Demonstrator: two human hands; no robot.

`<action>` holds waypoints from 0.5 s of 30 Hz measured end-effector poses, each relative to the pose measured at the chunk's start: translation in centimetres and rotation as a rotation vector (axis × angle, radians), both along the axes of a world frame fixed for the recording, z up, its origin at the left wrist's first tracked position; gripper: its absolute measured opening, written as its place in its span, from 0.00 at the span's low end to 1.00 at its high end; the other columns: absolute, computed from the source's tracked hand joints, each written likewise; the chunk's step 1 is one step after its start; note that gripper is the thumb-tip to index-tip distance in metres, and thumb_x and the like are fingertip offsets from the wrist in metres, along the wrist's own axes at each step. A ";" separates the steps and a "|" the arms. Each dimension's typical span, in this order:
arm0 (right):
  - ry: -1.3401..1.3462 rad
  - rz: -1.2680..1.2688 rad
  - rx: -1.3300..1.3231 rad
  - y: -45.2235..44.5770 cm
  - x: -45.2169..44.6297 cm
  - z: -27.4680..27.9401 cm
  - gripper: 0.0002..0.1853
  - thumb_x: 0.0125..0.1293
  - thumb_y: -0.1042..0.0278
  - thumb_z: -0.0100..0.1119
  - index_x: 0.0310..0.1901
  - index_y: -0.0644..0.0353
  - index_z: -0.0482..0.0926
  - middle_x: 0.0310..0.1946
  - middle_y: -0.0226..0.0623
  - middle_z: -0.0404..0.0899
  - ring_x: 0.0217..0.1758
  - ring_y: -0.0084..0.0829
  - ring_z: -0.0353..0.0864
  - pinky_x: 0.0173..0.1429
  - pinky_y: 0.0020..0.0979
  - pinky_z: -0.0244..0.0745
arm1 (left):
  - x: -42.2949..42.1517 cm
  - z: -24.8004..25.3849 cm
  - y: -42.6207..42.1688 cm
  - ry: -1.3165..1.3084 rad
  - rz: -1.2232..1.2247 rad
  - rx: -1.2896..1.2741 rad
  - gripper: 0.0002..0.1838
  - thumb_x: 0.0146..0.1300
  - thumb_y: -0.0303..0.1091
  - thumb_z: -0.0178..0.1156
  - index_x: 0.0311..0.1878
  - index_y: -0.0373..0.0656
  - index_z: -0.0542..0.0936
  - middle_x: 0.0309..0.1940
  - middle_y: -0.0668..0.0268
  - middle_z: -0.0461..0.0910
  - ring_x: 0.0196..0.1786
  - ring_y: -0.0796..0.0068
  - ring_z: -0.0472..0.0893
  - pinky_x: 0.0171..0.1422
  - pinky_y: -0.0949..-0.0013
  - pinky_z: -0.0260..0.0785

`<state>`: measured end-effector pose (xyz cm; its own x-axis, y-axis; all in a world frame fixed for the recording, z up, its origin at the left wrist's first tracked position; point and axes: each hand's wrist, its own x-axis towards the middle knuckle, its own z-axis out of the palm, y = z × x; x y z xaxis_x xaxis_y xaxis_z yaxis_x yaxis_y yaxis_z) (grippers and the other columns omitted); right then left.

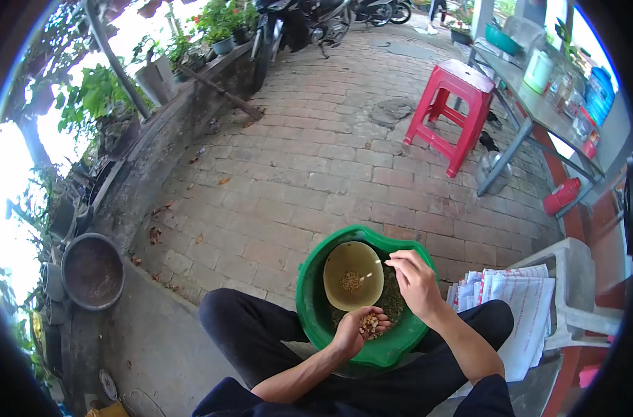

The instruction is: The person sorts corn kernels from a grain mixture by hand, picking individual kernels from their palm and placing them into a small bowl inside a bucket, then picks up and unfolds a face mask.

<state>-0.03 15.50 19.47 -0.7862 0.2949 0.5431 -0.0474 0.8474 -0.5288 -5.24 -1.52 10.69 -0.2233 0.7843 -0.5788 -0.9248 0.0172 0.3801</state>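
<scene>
My left hand [350, 336] is cupped palm up over the green basin [304, 292], holding a small heap of yellow and brownish kernels [369, 324]. My right hand [415, 281] is above the basin's right side, its thumb and fingers pinched together; what they hold, if anything, is too small to make out. Two pale bits show in the air between those fingertips and the yellowish bowl [344, 260]. That bowl sits tilted inside the basin with a small pile of kernels [351, 281] at its bottom. Dark greenish loose material [394, 292] lies in the basin around it.
The basin stands between my bent legs. Folded printed sacks [511, 313] and a grey plastic chair [573, 278] are at the right. Ahead, a red stool [455, 104] stands by a table [538, 108] holding bottles. A round dark pan [93, 271] is at the left; motorbikes [302, 28] are parked behind.
</scene>
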 end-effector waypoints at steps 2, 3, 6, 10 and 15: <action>-0.004 -0.001 -0.015 0.1 0.2 -0.4 0.13 0.56 0.87 0.58 0.43 0.64 0.79 0.45 0.42 0.79 0.46 0.43 0.82 0.48 0.36 0.80 | 0.0 -0.5 0.0 -0.007 -0.012 0.006 0.15 0.73 0.36 0.46 0.46 0.33 0.76 0.40 0.56 0.81 0.44 0.60 0.83 0.54 0.62 0.76; -0.030 -0.006 0.000 0.0 0.3 -0.3 0.13 0.56 0.86 0.58 0.44 0.63 0.79 0.46 0.41 0.79 0.47 0.42 0.82 0.49 0.36 0.80 | 0.0 -0.6 0.1 -0.011 -0.002 0.008 0.15 0.73 0.36 0.45 0.47 0.33 0.75 0.40 0.56 0.81 0.45 0.59 0.83 0.53 0.62 0.76; -0.175 0.045 0.067 -0.2 0.7 -1.3 0.11 0.57 0.77 0.63 0.43 0.61 0.80 0.47 0.39 0.79 0.48 0.40 0.81 0.51 0.36 0.79 | 0.1 -0.7 0.0 -0.008 0.023 0.007 0.16 0.74 0.37 0.45 0.47 0.32 0.75 0.41 0.55 0.81 0.46 0.58 0.82 0.52 0.62 0.76; -0.294 0.306 0.104 -2.3 1.3 -3.9 0.17 0.62 0.63 0.64 0.49 0.61 0.80 0.51 0.41 0.79 0.52 0.39 0.80 0.56 0.36 0.77 | 0.7 -1.1 0.4 -0.056 0.278 -0.142 0.16 0.75 0.40 0.44 0.48 0.42 0.78 0.40 0.64 0.82 0.41 0.68 0.83 0.48 0.64 0.76; -0.526 0.388 0.192 -5.2 2.7 -6.5 0.26 0.60 0.67 0.61 0.59 0.69 0.72 0.58 0.48 0.73 0.60 0.44 0.75 0.62 0.40 0.73 | 0.1 -1.5 0.0 -0.096 0.340 -0.169 0.16 0.76 0.45 0.42 0.46 0.50 0.77 0.36 0.72 0.82 0.35 0.77 0.81 0.28 0.69 0.69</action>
